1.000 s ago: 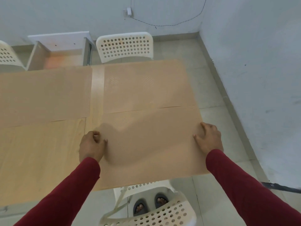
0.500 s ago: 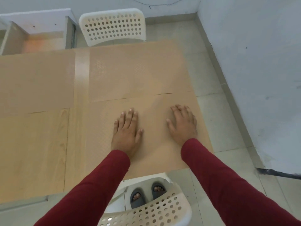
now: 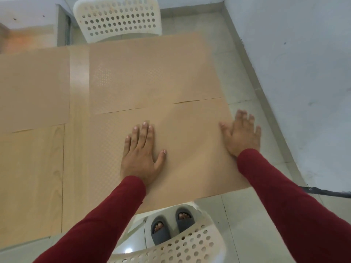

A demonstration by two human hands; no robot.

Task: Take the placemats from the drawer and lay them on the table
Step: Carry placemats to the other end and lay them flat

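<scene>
Near placemat (image 3: 190, 149) lies flat at the table's (image 3: 30, 177) right end, its far edge meeting a second placemat (image 3: 152, 73). Left hand (image 3: 141, 152) presses on it, fingers straight. Right hand (image 3: 242, 135), fingers spread, rests at its right edge, over open floor (image 3: 252, 103).

a single head-worn camera looks steeply down and forward from close above the table (image 3: 34, 168), over the person's outstretched sleeves. its wide view reaches the near chair (image 3: 180, 247), the floor and the right wall.
</scene>
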